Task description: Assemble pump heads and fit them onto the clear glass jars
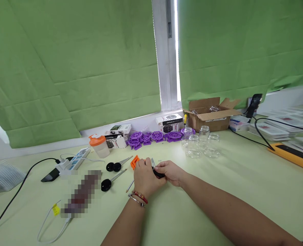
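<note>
My left hand (144,175), with bracelets at the wrist, curls around a dark black piece (158,174) near the middle of the table. From the other side my right hand (172,172) pinches the same piece between thumb and fingers. Thin metal rods (153,162) stick out beyond the hands; whether they join the black piece is hidden. An orange plastic part (134,162) shows just behind my left fingers. To the left lie tools with round black heads and metal shafts (106,185). Another metal shaft (130,185) lies beside my left wrist, partly covered.
Purple plastic wheels (157,136) and small boxes (118,141) line the back. Glass jars (193,145) stand before an open carton (213,121). An orange-lidded cup (99,147), a power strip (76,162) and cables are leftward; an orange-yellow device (292,155) sits right.
</note>
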A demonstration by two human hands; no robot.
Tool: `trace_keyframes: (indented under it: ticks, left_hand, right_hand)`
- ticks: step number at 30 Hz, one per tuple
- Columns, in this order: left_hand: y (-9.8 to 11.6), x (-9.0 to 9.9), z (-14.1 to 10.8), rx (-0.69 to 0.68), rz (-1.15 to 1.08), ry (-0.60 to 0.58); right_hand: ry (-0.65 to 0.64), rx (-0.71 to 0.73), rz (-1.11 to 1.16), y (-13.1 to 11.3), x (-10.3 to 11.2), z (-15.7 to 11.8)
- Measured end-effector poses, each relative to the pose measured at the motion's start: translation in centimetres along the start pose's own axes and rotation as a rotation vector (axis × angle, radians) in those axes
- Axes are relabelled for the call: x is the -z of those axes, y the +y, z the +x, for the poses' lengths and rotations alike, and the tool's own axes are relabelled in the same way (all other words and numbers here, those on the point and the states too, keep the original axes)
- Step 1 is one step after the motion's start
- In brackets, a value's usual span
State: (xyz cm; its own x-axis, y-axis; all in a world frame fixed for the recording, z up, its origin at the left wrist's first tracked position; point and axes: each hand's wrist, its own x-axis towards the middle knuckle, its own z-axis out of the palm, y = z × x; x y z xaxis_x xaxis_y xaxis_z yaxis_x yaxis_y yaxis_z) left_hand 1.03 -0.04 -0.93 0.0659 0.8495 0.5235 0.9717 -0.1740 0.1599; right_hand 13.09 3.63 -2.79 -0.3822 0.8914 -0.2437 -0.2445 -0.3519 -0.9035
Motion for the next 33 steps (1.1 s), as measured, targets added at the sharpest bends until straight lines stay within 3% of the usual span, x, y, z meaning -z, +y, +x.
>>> trace_keyframes:
  ticks: [8,12,18,24,33]
  left_hand:
    - [-0.4,0.2,0.0,0.013,0.008,-0.031]
    - [-0.4,0.0,0.0,0.005,0.0,-0.017]
    - [-0.3,-0.3,-0.1,-0.008,-0.029,0.004]
    - [-0.4,-0.3,-0.1,-0.001,-0.038,0.008]
    - [0.0,0.1,-0.2,-0.008,-0.024,0.004]
  right_hand:
    - [0.015,-0.004,-0.042,-0.9,1.0,0.0]
    - [-0.047,0.068,-0.145,-1.0,1.1,-0.2]
    - [-0.015,0.152,-0.166,0.1,1.1,0.5]
    - [-0.022,0.125,-0.119,1.0,1.1,1.0]
    - [-0.036,0.143,-0.307,0.5,1.0,0.4]
